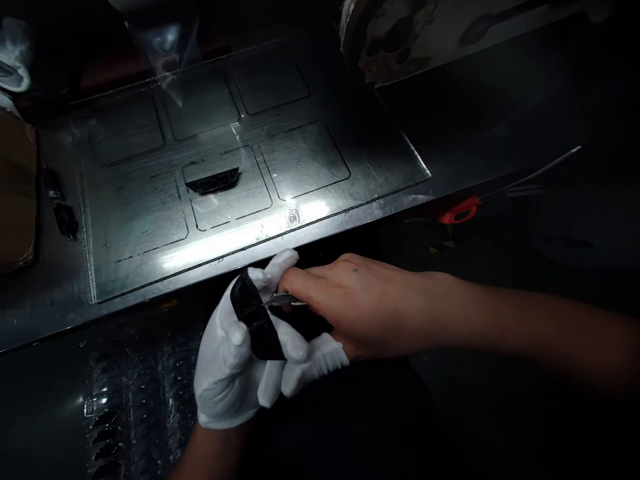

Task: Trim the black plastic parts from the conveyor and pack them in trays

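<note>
In front of the table's edge, my left hand (225, 373) wears a white glove and grips a small black plastic part (249, 307), held tilted with its inner side up. My right hand (370, 300), its back bare, pinches a slim pointed metal tool (285, 300). The tool's tip touches or hovers just over the black part; I cannot tell which. White glove fabric covers lower fingers beside the right wrist. Another black part (214, 181) of similar shape lies on the table's clear sheet.
A metal table (390, 207) bears a clear sheet (305, 160) over marked rounded rectangles. A pen (61, 203) and cardboard box (17, 193) are at left. A red-handled tool (460, 210) juts from the table's edge. Below left, a clear plastic tray (145, 400) contains several black parts.
</note>
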Demonstrator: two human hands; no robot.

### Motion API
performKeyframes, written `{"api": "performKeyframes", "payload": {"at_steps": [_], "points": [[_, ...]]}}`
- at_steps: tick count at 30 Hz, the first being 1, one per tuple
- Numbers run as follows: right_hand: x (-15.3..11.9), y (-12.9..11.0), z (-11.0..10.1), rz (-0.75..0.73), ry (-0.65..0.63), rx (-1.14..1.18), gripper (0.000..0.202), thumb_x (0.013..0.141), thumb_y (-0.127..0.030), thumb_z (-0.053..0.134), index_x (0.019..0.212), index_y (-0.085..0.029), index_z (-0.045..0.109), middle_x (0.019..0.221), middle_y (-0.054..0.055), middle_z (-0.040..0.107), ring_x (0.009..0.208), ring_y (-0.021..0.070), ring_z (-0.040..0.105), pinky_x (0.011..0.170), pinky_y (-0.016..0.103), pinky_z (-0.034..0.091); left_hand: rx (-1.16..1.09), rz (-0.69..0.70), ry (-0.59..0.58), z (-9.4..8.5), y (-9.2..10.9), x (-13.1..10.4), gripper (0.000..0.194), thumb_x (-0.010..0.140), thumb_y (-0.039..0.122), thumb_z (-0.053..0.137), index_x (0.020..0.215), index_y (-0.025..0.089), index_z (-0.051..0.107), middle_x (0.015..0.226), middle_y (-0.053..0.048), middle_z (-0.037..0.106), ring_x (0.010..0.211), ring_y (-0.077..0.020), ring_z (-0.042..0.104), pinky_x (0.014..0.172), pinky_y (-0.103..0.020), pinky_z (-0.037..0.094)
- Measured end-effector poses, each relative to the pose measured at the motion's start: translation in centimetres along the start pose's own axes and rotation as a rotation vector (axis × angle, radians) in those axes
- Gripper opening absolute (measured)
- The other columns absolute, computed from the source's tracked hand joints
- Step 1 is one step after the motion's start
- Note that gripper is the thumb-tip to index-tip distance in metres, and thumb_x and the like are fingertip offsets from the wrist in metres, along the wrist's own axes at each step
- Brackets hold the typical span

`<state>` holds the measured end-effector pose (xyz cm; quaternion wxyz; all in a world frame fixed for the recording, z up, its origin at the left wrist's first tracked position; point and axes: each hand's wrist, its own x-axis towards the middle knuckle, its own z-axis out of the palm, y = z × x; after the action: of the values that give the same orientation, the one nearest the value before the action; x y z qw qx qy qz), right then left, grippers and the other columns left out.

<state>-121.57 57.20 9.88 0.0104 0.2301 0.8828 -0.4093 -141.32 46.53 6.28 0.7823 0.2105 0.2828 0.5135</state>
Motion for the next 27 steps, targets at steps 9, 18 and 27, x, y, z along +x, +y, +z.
{"api": "performKeyframes", "payload": {"at_steps": [9, 18, 27], "points": [[0.13, -0.56, -0.08, 0.056, -0.053, -0.072, 0.045, 0.080, -0.015, 0.077, 0.121, -0.015, 0.057, 0.088, 0.001, 0.073, 0.066, 0.0189, 0.062, 0.052, 0.026, 0.027, -0.080, 0.035, -0.002, 0.26, -0.72, -0.14, 0.051, 0.103, 0.042, 0.065, 0.150, 0.023, 0.057, 0.089, -0.010, 0.079, 0.044, -0.0043, 0.058, 0.047, -0.009, 0.049], [0.25, -0.61, 0.19, 0.056, -0.065, -0.170, 0.041, 0.085, -0.018, 0.075, 0.121, -0.015, 0.056, 0.087, 0.001, 0.074, 0.066, 0.0226, 0.067, 0.050, 0.027, 0.030, -0.075, 0.013, 0.011, 0.59, -0.37, -0.06, 0.045, 0.104, 0.044, 0.063, 0.145, 0.027, 0.061, 0.088, -0.007, 0.079, 0.043, -0.0048, 0.056, 0.045, -0.012, 0.050], [0.06, -0.74, 0.49, 0.062, -0.068, -0.173, 0.038, 0.083, -0.015, 0.076, 0.114, -0.016, 0.054, 0.085, 0.000, 0.073, 0.065, 0.0208, 0.068, 0.050, 0.025, 0.032, -0.045, -0.035, 0.018, -0.23, -0.17, -0.38, 0.041, 0.104, 0.044, 0.063, 0.143, 0.029, 0.059, 0.099, -0.008, 0.080, 0.042, -0.0034, 0.055, 0.048, -0.013, 0.051]]}}
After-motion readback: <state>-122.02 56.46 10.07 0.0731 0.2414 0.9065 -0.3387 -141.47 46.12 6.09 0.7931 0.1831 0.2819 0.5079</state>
